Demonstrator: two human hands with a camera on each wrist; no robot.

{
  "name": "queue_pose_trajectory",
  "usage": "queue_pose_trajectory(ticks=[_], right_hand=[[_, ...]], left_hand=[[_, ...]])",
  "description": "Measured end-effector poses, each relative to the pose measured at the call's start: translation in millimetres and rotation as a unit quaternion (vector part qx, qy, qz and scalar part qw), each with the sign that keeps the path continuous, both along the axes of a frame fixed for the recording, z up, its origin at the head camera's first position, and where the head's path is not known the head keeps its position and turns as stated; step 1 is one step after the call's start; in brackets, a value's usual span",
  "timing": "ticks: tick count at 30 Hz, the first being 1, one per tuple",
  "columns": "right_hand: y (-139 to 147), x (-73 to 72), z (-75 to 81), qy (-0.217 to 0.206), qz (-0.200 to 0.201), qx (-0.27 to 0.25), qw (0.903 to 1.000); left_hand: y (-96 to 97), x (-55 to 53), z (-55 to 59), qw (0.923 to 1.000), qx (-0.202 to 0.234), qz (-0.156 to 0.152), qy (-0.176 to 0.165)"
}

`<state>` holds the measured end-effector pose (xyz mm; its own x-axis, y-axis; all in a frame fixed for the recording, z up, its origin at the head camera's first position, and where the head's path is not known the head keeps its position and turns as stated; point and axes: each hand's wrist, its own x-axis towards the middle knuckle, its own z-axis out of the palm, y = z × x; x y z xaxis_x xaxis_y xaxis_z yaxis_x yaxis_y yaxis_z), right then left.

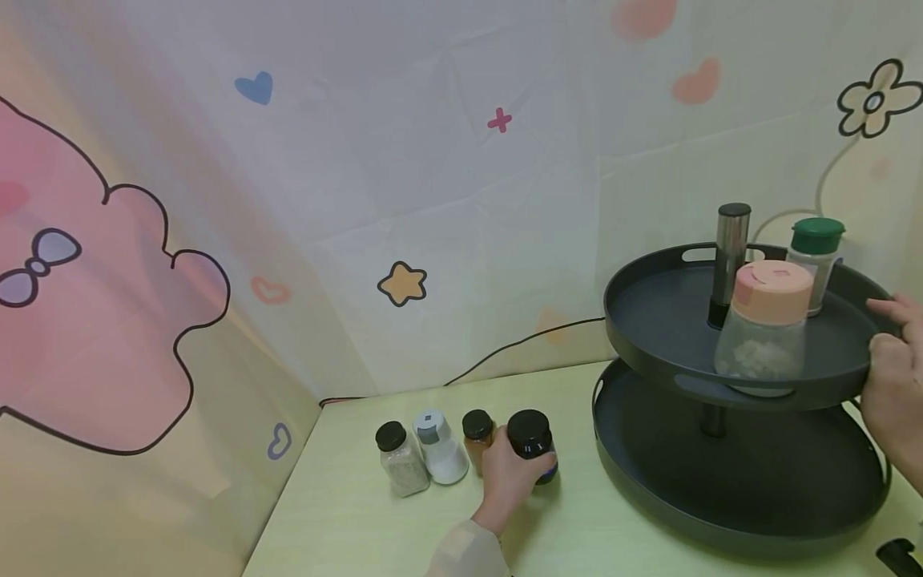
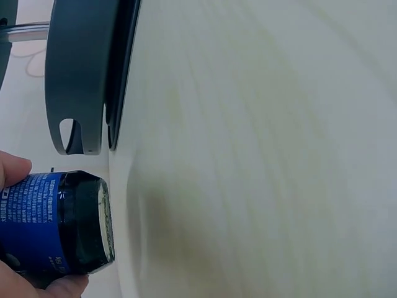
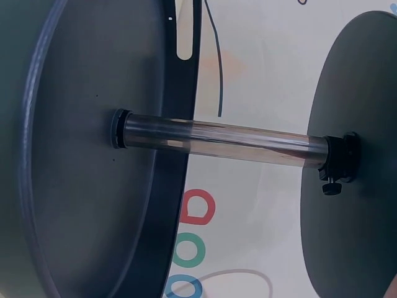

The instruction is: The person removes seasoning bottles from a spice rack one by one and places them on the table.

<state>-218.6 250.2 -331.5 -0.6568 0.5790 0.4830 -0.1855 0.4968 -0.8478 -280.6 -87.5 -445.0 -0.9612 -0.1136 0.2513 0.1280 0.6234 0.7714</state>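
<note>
My left hand (image 1: 508, 473) grips a dark jar (image 1: 530, 433) with a black lid, fingers and thumb on opposite sides. In the left wrist view, the blue-labelled jar (image 2: 37, 223) has its base just over the tabletop. An orange-brown jar (image 1: 477, 433), a white shaker bottle (image 1: 441, 453) and a black-capped jar of pale grains (image 1: 404, 461) stand in a row left of it. My right hand (image 1: 897, 377) holds the right rim of the upper tier of a dark two-tier tray (image 1: 667, 336); part of the hand is out of frame.
The upper tier carries a steel grinder (image 1: 731, 256), a pink-lidded jar (image 1: 771, 320) and a green-capped bottle (image 1: 816, 240). Below it, the lower tier (image 1: 721, 481) reaches out over the table. A metal post (image 3: 223, 139) joins the tiers. A black cable (image 1: 519, 344) runs along the back curtain.
</note>
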Motion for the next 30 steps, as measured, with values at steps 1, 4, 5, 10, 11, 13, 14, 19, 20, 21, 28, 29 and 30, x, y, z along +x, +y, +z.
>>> queue_pose_trajectory(ticks=[1,4,5,10,11,13,14,19,20,21,28,29,30], right_hand=[[-0.1,0.2,0.1,0.000,0.000,0.000,1.0000],[-0.1,0.4,0.0,0.003,0.001,0.001,1.0000],[-0.1,0.5,-0.2,0.006,0.001,0.002,1.0000],[0.3,0.7,-1.3,0.018,-0.003,0.010,0.9998],[0.4,0.7,-1.3,0.019,-0.005,0.012,0.9997],[0.5,0.5,-1.4,0.019,-0.007,0.011,0.9997],[0.5,0.4,-1.4,0.018,-0.009,0.011,0.9997],[-0.1,0.7,-1.0,0.013,-0.005,0.002,0.9999],[-0.3,0.7,-0.9,0.013,-0.005,0.002,0.9999],[-0.3,0.7,-0.9,0.013,-0.005,0.002,0.9999],[0.2,0.3,-1.4,0.013,-0.012,0.009,0.9998],[0.2,0.4,-1.1,0.011,-0.012,0.009,0.9998],[0.0,0.5,-0.8,0.008,-0.013,0.008,0.9999]], left_hand=[[0.1,-0.1,-0.6,1.0000,0.000,0.001,-0.002],[0.1,-0.6,-2.2,1.0000,-0.001,0.001,-0.008],[0.0,-0.7,-2.7,0.9999,-0.001,0.000,-0.011],[0.0,-1.3,-4.0,0.9998,-0.003,0.000,-0.020],[0.0,-1.3,-4.3,0.9998,-0.003,0.000,-0.021],[0.2,-1.1,-4.9,0.9997,-0.003,0.000,-0.022],[0.3,-1.1,-5.3,0.9997,-0.002,0.000,-0.023],[0.0,-1.4,-6.5,0.9996,0.003,-0.003,-0.027],[-0.1,-1.4,-6.4,0.9996,0.004,-0.003,-0.028],[-0.3,-1.4,-6.2,0.9996,0.005,-0.003,-0.027],[-2.4,-0.6,-4.5,0.9998,-0.007,-0.008,-0.015],[-2.7,-0.5,-4.4,0.9998,-0.008,-0.009,-0.017],[-2.7,-0.6,-4.3,0.9997,-0.008,-0.010,-0.019]])
